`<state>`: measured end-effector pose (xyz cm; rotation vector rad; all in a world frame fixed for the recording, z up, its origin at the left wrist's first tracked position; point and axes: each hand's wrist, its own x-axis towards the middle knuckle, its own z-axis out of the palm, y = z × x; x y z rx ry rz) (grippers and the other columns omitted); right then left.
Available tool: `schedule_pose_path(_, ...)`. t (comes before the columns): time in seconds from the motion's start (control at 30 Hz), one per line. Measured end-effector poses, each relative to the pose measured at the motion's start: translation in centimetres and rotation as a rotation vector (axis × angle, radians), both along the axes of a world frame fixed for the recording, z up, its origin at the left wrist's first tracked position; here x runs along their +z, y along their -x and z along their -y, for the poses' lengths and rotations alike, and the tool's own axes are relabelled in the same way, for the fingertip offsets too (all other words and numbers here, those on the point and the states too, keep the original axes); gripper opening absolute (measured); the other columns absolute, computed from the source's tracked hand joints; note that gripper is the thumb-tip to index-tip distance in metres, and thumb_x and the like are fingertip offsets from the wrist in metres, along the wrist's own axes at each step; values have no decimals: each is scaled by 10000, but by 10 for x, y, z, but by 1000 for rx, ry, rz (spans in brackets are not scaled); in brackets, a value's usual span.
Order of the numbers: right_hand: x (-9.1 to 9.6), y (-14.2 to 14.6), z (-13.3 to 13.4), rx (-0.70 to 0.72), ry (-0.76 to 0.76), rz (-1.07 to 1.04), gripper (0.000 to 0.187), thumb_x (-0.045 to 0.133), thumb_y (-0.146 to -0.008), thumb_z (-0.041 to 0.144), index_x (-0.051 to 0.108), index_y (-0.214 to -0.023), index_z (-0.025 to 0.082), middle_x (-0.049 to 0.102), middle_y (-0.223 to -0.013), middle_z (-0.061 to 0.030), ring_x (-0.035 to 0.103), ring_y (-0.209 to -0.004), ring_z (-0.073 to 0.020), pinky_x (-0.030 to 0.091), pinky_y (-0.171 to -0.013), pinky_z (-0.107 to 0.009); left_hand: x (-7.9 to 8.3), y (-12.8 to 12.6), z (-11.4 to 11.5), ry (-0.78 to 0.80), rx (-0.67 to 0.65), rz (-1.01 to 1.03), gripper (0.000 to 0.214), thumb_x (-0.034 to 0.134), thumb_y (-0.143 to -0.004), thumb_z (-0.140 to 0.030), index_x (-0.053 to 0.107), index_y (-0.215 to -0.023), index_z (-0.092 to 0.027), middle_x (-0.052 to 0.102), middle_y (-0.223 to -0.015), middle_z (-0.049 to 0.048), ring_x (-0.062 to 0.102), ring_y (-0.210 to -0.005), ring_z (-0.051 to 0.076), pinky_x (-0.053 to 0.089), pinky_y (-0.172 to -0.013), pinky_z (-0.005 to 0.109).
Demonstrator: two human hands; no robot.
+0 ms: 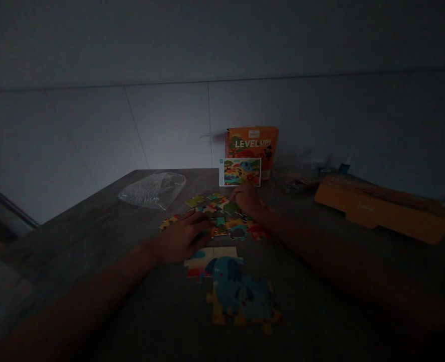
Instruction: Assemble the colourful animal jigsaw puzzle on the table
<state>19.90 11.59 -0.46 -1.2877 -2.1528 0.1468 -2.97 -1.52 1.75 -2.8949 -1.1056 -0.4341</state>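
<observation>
Nearest, flat on the dim counter (94,226): a joined puzzle section (237,296), blue elephant across the middle, yellowish pieces along the near edge, knobs jutting out at the sides. At the far left of the same section, paler pieces (220,252) with cream, red and a little blue, apparently touching the elephant part.

Just beyond, the left hand (187,234), palm down, at the left edge of a spread of loose pieces (238,231); thumb apart from the other fingers, with a gap between. Contact with the pieces underneath hidden.

Further in, the right hand (248,198) over the far right part of the spread, fingers bent and drawn close together; cannot tell any piece between them.

Off to the right, well apart from the pieces, a long orange box (369,211) with a notched near side. To the left, a crumpled clear bag (152,190).

Beyond the right hand, an upright picture card (240,172) in front of an orange "LEVEL UP!" box (252,137); to the right, blurred clear plastic (298,178). Farthest, a pale panelled wall (170,120).
</observation>
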Motion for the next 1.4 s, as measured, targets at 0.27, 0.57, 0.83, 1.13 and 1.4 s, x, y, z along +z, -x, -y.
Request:
schedule_pose_path(0.27, -6, -2, -20, -37, 83, -72, 265, 562, -963, 348, 614, -1104, 130, 664, -1005, -58, 656, -807, -151, 567, -715, -327, 3, -1, 2, -2, 0, -13, 320, 467, -978, -290, 590, -1253, -183, 586, -1195, 126, 553, -1134, 259, 468, -990, 433)
schedule_pose_path(0.57, -1, 13, 20, 400, -124, 176, 278, 622, -798, 178, 731, -1053, 197, 720, -1042, -70, 623, -998, -221, 436, -944, -344, 2, 30, -25, -90, 366, 192, 356, 373, -987, -307, 675, -1053, -131, 673, -1053, 122, 633, -971, 237, 501, -897, 375)
schedule_pose_path(0.83, 6, 13, 27, 490, -199, 244, 239, 615, -879, 349, 716, -977, 156, 682, -918, -95, 602, -903, -238, 421, -838, -347, -18, 43, -40, -23, 379, 68, 330, 456, -939, -351, 690, -1059, -150, 672, -1024, 137, 621, -1007, 262, 493, -934, 412)
schedule_pose_path(1.13, 3, 15, 24, 509, -168, 157, 190, 706, -837, 344, 665, -837, 159, 661, -879, -57, 598, -870, -200, 410, -800, -299, -17, 34, -34, -11, 344, 90, 332, 477, -927, -327, 691, -1135, -181, 626, -1140, 140, 599, -1071, 265, 482, -976, 398)
schedule_pose_path(1.4, 2, 15, 27, 528, -182, 117, 66, 676, -829, 195, 636, -869, 163, 641, -886, -52, 586, -880, -197, 423, -814, -301, -11, 34, -33, 10, 300, 115, 288, 499, -935, -310, 714, -1092, -200, 656, -1088, 119, 617, -1049, 258, 486, -963, 397)
